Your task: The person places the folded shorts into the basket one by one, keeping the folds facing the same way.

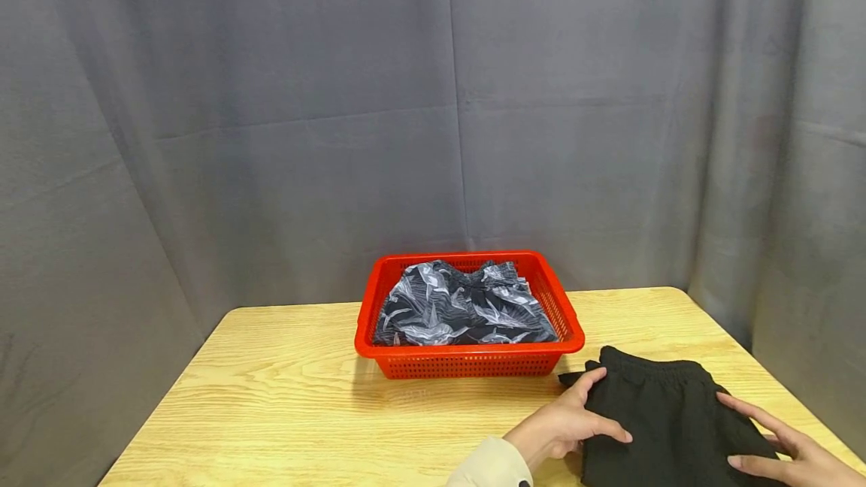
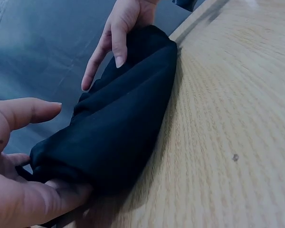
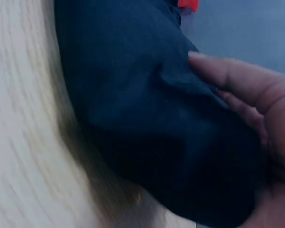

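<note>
Black shorts (image 1: 666,415) with a gathered elastic waistband lie on the right front of the table. At their left edge is my left hand (image 1: 561,421), thumb and forefinger spread apart. The left wrist view shows its lower fingers (image 2: 66,192) tucked at the cloth's edge, while the thumb stands off the fabric. On the opposite side my right hand (image 1: 788,449) touches the shorts with long, fairly straight fingers. In the right wrist view, one fingertip (image 3: 197,59) meets the dark cloth (image 3: 147,109); the hand's lower part is hidden in shadow.
A red plastic basket (image 1: 467,361) stands at the back of the table, holding a folded black garment (image 1: 463,307) with a white and grey bird print. Wooden tabletop (image 1: 271,397) extends to the left. Grey curtains (image 1: 304,134) hang behind and at both sides.
</note>
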